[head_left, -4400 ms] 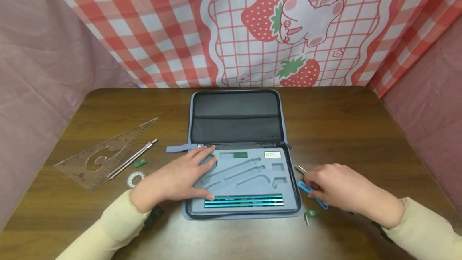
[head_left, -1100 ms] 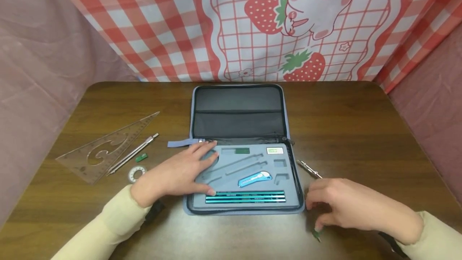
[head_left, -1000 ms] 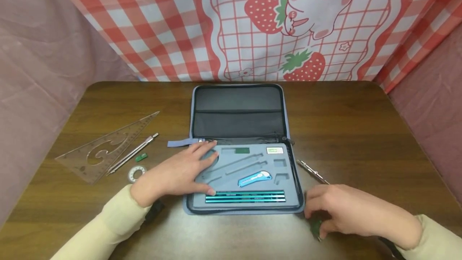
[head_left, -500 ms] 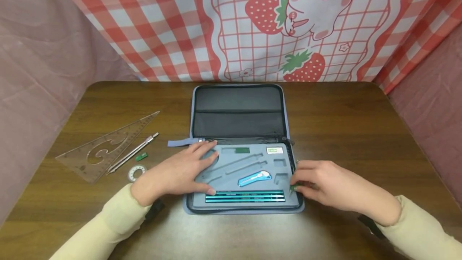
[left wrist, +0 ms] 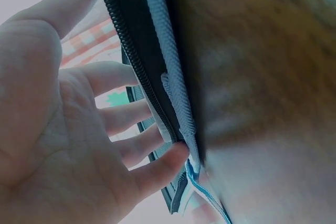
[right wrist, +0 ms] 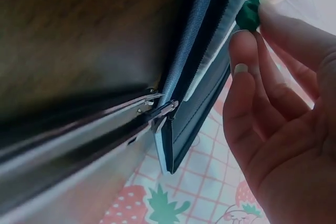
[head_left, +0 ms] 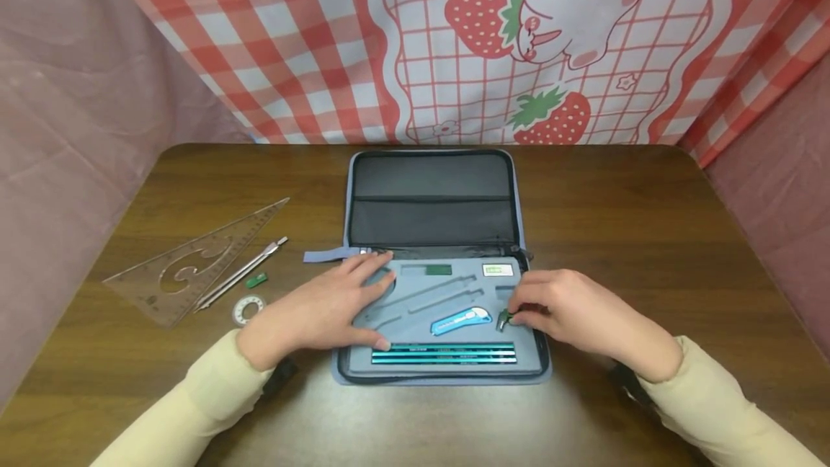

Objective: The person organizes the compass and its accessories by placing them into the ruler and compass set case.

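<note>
A zippered case (head_left: 433, 198) lies open on the table, its grey foam insert (head_left: 428, 330) full of shaped slots. My left hand (head_left: 318, 312) rests on the insert's left side with fingers spread; in the left wrist view its fingertips (left wrist: 176, 153) reach over the zippered edge. My right hand (head_left: 577, 312) pinches a small green piece with a metal stub (head_left: 503, 320) over the insert's right side, at an angled slot. In the right wrist view thumb and forefinger hold that green piece (right wrist: 249, 13). A blue utility knife (head_left: 460, 321) sits slightly tilted above the teal pencils (head_left: 444, 353).
A clear set square (head_left: 162, 272), a silver compass (head_left: 243, 272), a green sharpener (head_left: 256, 280) and a round white tape roll (head_left: 248, 310) lie left of the case. A white eraser (head_left: 498, 270) fills a top-right slot. A silver metal instrument (right wrist: 121, 124) lies beside the case's right edge.
The blue utility knife went from the table into the insert. My right hand then picked up the green piece near the front and brought it left over the insert. My left hand stayed put.
</note>
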Action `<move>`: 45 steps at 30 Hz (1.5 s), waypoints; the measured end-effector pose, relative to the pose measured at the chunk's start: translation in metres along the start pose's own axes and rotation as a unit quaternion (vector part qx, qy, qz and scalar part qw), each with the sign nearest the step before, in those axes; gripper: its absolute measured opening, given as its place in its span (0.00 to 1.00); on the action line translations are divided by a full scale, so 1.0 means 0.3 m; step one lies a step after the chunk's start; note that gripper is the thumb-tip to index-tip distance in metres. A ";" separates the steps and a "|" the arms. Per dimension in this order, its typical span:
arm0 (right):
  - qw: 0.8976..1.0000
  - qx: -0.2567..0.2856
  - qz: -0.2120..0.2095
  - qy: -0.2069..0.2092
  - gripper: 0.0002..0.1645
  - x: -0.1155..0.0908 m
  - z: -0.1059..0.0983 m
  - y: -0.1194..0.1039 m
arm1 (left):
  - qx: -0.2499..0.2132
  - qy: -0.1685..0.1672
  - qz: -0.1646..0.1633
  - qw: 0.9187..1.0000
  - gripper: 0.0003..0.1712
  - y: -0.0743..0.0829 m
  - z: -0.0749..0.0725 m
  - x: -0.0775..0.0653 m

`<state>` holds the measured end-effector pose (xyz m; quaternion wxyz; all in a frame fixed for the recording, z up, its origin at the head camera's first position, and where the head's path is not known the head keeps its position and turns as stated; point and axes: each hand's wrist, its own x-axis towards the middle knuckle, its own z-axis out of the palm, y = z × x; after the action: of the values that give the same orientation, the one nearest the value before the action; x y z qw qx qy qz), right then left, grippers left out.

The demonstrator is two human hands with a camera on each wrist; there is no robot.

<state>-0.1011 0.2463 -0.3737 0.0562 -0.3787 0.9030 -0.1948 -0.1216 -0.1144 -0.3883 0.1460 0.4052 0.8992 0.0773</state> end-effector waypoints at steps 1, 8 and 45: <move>1.000 0.001 -0.002 -0.002 0.11 0.000 0.003 0.003 | 0.000 0.001 0.001 1.000 0.55 0.000 0.000 0.001; 1.000 -0.010 -0.019 0.012 0.11 -0.005 0.024 0.014 | 0.001 0.003 0.006 1.000 0.55 0.001 0.003 0.005; 0.964 -0.010 0.220 -0.151 0.15 -0.097 -0.090 0.095 | 0.000 0.025 0.007 1.000 0.57 0.007 0.005 0.003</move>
<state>-0.1061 0.2933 -0.3616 0.2298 -0.1965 0.9470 -0.1089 -0.1202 -0.1122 -0.3894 0.1234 0.4090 0.8998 0.0886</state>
